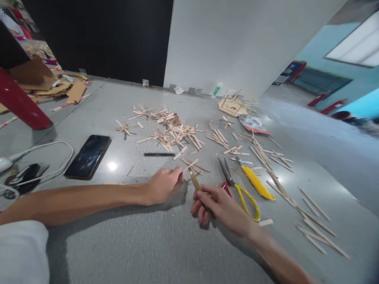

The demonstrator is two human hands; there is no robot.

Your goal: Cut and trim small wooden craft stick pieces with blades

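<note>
My left hand point(164, 184) is closed, pinching a thin wooden stick point(191, 164) that points up and to the right. In my right hand point(217, 203) a slim yellow tool point(194, 180) sits between thumb and fingers. Its narrow tip is close to the stick; whether they touch I cannot tell, nor whether the tip is a blade. Right of my right hand lie scissors point(230, 181) with red and yellow handles, blades apart. Beside them is a yellow utility knife point(257, 182). A black pen point(159, 154) lies beyond my left hand.
A pile of wooden sticks point(177, 132) spreads across the middle, with more strips point(316, 225) at right. A wooden frame point(232, 105) and a plastic packet point(254, 125) stand farther back. At left are a phone point(88, 157), a white cable point(59, 142) and a red post point(25, 102).
</note>
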